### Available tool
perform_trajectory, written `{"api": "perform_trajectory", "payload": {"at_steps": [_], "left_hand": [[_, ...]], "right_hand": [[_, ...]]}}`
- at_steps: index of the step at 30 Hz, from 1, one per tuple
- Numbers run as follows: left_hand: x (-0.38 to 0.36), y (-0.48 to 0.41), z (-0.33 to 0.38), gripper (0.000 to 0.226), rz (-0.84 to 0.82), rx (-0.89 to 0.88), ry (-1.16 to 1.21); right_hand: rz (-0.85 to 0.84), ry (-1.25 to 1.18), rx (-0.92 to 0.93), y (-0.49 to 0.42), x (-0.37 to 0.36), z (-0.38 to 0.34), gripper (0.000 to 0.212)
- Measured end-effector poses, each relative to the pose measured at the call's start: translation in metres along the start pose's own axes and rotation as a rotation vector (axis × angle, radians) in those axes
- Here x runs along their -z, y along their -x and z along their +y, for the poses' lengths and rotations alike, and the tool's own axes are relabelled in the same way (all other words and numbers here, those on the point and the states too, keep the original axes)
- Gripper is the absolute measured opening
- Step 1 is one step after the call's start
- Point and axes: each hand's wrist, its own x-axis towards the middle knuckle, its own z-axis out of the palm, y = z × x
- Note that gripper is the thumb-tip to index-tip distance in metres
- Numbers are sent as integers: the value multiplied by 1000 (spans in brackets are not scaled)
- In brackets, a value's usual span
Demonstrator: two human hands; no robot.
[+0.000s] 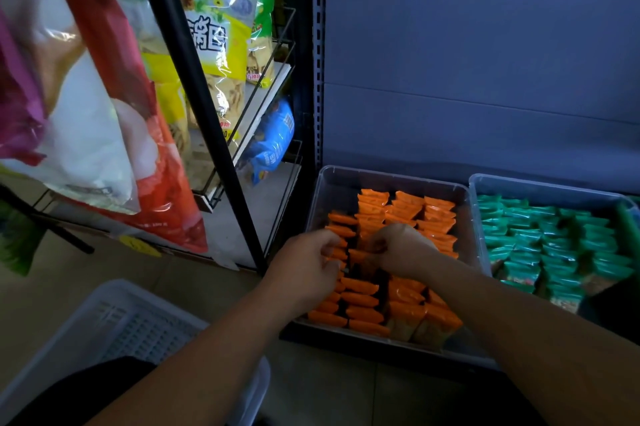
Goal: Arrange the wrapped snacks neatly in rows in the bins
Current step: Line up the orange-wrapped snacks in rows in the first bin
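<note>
At the lower left stands a white slotted basket (114, 318); its inside is partly covered by the person's dark clothing and left forearm, and nothing shows in the visible part. Right of it, a clear bin (388, 172) on the bottom shelf holds orange wrapped snacks (408, 214), standing on edge in several rows that run front to back. The left hand (304, 270) sits at the bin's left rows with fingers curled and tips against the packets; whether it grips one cannot be told. The right hand (401, 249) is in the middle of the bin, knuckles up, fingers curled down and pinching orange packets. Just beside this bin, a second clear bin (540, 183) holds green wrapped snacks (554, 245) in rows, a little less even.

The hands hide the middle rows of the orange bin, and the green bin's right end is cut off by the frame edge.

On a black wire rack (249, 107) at the upper left, a yellow bag (211, 45) bears large Chinese characters, partly covered by a black post. Print on the blue bag (273, 141) below is too blurred to read.
</note>
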Motion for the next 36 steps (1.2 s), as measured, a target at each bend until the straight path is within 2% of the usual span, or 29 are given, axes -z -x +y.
{"api": "perform_trajectory", "payload": {"at_steps": [5,9,12,16,19,22,28,31,33,36], "left_hand": [[5,7,9,27,12,-16,64],[11,16,30,40,70,-101,216],[13,28,44,50,108,-217,288],[9,43,50,63,191,-269,219],[8,47,52,65,190,-264,294],[9,47,57,72,172,-252,342],[-1,36,56,39,197,-160,550],[-1,32,64,20,155,-122,643],[-2,31,66,17,113,-129,686],[3,31,70,12,45,-120,793]], "right_hand": [[93,-92,56,27,44,-12,18],[172,-240,101,71,81,-38,10],[195,-476,92,102,96,-50,9],[120,-705,52,132,100,-53,12],[50,-782,45,137,100,-47,14],[-53,-970,17,131,97,-43,21],[-122,-1196,-17,122,92,-35,15],[-124,-1229,21,116,97,-26,29],[-133,-1159,58,113,96,-20,34],[-92,-916,114,112,98,-14,27]]}}
